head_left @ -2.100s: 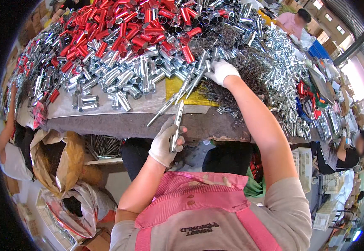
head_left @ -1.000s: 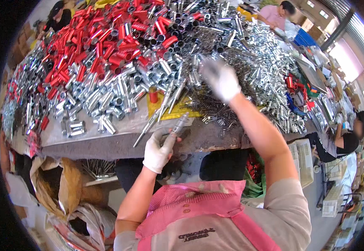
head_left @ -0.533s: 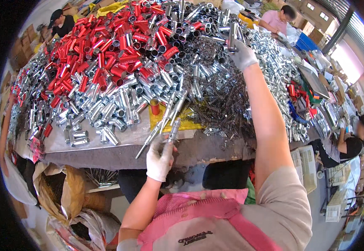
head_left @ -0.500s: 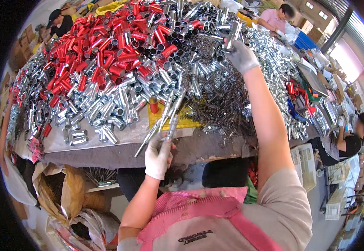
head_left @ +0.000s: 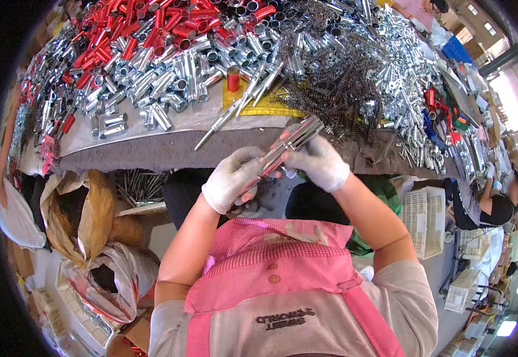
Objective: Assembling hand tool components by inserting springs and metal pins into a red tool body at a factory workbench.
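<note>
In front of my chest, my white-gloved left hand (head_left: 230, 179) closes around a slim metal rod piece (head_left: 269, 162). My right hand (head_left: 321, 165), gloved too, grips a shiny silver metal tube (head_left: 304, 132) lined up with that piece; the fingers hide whether one sits inside the other. Just beyond the hands, thin stepped metal rods (head_left: 239, 106) lie across a yellow cloth (head_left: 274, 109), beside an upright red tube (head_left: 233, 80). Behind them spread heaps of silver tubes (head_left: 164, 74), red tubes (head_left: 169, 27) and dark coil springs (head_left: 342, 83).
Small silver parts (head_left: 408, 77) are heaped at the table's right. Open sacks (head_left: 83, 208) stand below its left edge, near a tray of metal rods (head_left: 142, 187). White plastic crates (head_left: 424, 220) and a seated person (head_left: 497, 205) are on the right.
My right hand has come back from the far heap with the silver tube, meeting my left hand in front of me. The view has tilted lower.
</note>
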A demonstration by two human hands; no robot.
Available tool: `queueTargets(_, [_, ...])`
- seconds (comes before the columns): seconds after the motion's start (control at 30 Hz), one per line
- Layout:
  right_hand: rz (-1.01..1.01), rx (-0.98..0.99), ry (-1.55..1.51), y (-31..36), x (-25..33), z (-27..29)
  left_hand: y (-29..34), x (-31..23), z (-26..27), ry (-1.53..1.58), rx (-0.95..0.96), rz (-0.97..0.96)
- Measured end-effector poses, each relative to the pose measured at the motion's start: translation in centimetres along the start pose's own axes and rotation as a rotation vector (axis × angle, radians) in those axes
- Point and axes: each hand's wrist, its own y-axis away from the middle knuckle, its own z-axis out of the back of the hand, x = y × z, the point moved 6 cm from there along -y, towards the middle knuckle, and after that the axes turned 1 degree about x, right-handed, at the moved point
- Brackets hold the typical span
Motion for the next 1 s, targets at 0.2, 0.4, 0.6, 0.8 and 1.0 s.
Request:
queueTargets(0.2, [0.152, 0.047, 0.354, 0.7, 2.8, 0.9, 1.8, 1.3, -0.4, 0.053, 0.14, 0.151])
queueTargets(0.4, [-0.103, -0.006, 0.285, 1.5, 0.9, 0.2, 0.8, 1.4, -2.4, -0.015, 0.191, 0.099])
queueTargets(0.6, [-0.108, -0.051, 0.291, 2.3, -0.3, -0.5, 0.5, 2.2, -3.3, 0.073, 0.25, 0.226])
queueTargets(0.8, [-0.05, 0.126, 0.312, 3.1, -0.7, -1.5, 1.9, 5.6, -3.2, 0.386, 0.369, 0.234])
queueTargets(1.0, [0.35, -0.273, 1.679, -0.3, 0.6, 7.0, 0.8, 5.5, -0.4, 0.498, 0.162, 0.097])
